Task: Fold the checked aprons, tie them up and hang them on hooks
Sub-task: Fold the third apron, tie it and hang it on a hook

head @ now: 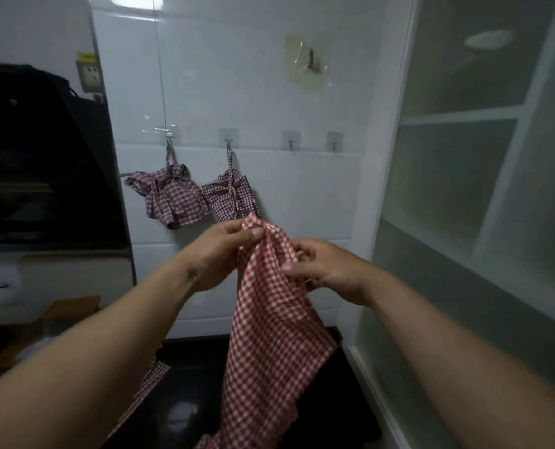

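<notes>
- Checked apron (269, 335), red and white, hangs in the air in front of the person. It is held up by its top, and its long end drops down over the dark worktop (188, 384).
- Left hand (219, 251) pinches the top tip of the cloth with thumb and fingers.
- Right hand (329, 270) has its fingers curled round a bunch of the cloth, just beside the left hand and a bit lower.
- This looks like the folding step, because the cloth is long and loose and not tied.
- I think the top pinch should be kept tight so the cloth does not slip. The rest should hang straight so it does not twist.
- A good next move would be to slide the right hand along the top edge to the other corner. Then the two corners can come together with the edges matching.
- After that, fold it smaller and smaller. It should end up short like the left bundle (172, 196) and the right bundle (230, 197) that hang on the wall (318, 196).
- I cannot tell where the strings of this apron are, so feel for them before tying.
- A thin checked strip (146, 384) lies low on the left. It may be a string or other cloth.
- One free hook (291, 144) and a second free hook (334, 144) sit to the right of the bundles.
</notes>
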Available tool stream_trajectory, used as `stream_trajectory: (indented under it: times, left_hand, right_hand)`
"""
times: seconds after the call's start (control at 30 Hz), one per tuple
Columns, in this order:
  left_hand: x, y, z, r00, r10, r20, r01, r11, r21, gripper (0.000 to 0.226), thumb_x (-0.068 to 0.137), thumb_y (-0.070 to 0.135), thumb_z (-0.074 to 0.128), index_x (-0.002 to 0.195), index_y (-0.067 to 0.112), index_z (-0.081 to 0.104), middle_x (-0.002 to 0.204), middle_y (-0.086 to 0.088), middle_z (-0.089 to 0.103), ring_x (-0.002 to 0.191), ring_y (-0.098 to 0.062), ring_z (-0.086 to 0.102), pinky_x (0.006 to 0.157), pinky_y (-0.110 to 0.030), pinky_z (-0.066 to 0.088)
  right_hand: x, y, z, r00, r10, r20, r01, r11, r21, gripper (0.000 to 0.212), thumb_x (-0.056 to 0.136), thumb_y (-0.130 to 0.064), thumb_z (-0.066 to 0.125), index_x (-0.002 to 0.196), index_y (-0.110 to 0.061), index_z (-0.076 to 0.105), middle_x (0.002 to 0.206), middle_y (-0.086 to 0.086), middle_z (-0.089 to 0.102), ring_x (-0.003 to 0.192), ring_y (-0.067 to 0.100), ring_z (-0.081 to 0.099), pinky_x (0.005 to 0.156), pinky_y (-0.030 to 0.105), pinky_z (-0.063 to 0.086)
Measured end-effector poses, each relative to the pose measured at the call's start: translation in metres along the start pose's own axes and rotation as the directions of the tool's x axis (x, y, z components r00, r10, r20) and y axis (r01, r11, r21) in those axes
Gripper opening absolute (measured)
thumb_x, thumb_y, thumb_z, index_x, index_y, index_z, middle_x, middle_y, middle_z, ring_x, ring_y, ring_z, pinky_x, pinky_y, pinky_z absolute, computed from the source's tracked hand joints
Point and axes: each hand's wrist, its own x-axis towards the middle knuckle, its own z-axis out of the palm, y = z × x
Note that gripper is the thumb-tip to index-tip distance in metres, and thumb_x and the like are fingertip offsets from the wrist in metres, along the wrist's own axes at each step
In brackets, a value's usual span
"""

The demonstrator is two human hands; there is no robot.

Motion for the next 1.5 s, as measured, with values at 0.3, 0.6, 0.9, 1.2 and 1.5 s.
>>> stream_trajectory:
  times: [0.3, 0.6, 0.9, 1.2, 1.5]
  left_hand:
    - [-0.062, 0.061, -0.077, 0.95, 0.046, -0.31, -0.023, 0.997, 0.077, 0.014, 0.101, 0.012, 0.062, 0.106, 0.005, 0.072, 0.095, -0.008, 0.076, 0.085, -0.02, 0.071, 0.083, -0.033, 0.055]
    - [-0.119, 0.057, -0.121, 0.887, 0.065, -0.458, 0.05, 0.971, 0.236, 0.026, 0.105, 0.017, 0.058, 0.118, 0.001, 0.073, 0.116, -0.016, 0.076, 0.113, -0.033, 0.07, 0.102, -0.045, 0.052]
    - [-0.137, 0.065, -0.133, 0.844, 0.122, -0.523, 0.087, 0.93, 0.357, 0.014, 0.104, 0.01, 0.058, 0.101, 0.006, 0.072, 0.091, -0.006, 0.078, 0.095, -0.028, 0.069, 0.084, -0.037, 0.053]
    - [-0.145, 0.058, -0.14, 0.745, 0.297, -0.597, 0.184, 0.769, 0.612, 0.013, 0.099, 0.013, 0.068, 0.11, 0.01, 0.062, 0.102, -0.007, 0.066, 0.093, -0.022, 0.064, 0.084, -0.04, 0.054]
    - [-0.151, 0.01, -0.166, 0.656, 0.259, -0.709, 0.512, 0.539, 0.669, 0.007, 0.099, 0.014, 0.068, 0.096, 0.013, 0.074, 0.094, -0.004, 0.074, 0.085, -0.017, 0.067, 0.071, -0.032, 0.051]
  right_hand:
    - [-0.003, -0.013, 0.04, 0.996, 0.089, -0.002, -0.087, 0.975, -0.203, 0.017, 0.101, -0.029, 0.062, 0.092, -0.017, 0.068, 0.092, -0.002, 0.071, 0.09, 0.015, 0.063, 0.088, 0.038, 0.048]
    - [-0.007, -0.053, 0.058, 0.975, -0.18, -0.132, 0.058, 0.775, -0.63, 0.035, 0.089, -0.055, 0.071, 0.097, -0.021, 0.066, 0.092, -0.006, 0.069, 0.085, 0.009, 0.064, 0.067, 0.03, 0.047]
    - [0.001, -0.045, 0.032, 0.937, -0.274, -0.217, 0.061, 0.739, -0.671, 0.017, 0.095, -0.022, 0.071, 0.08, -0.029, 0.067, 0.085, -0.005, 0.07, 0.083, 0.017, 0.066, 0.074, 0.031, 0.047]
    - [0.009, -0.052, 0.033, 0.854, -0.351, -0.383, 0.005, 0.742, -0.67, 0.03, 0.093, -0.045, 0.07, 0.083, -0.016, 0.07, 0.083, -0.001, 0.069, 0.079, 0.018, 0.062, 0.072, 0.034, 0.048]
    - [0.027, -0.008, 0.065, 0.99, -0.131, -0.052, 0.103, 0.927, -0.362, 0.017, 0.098, -0.022, 0.069, 0.084, -0.012, 0.069, 0.063, -0.004, 0.061, 0.054, 0.011, 0.049, 0.051, 0.025, 0.04]
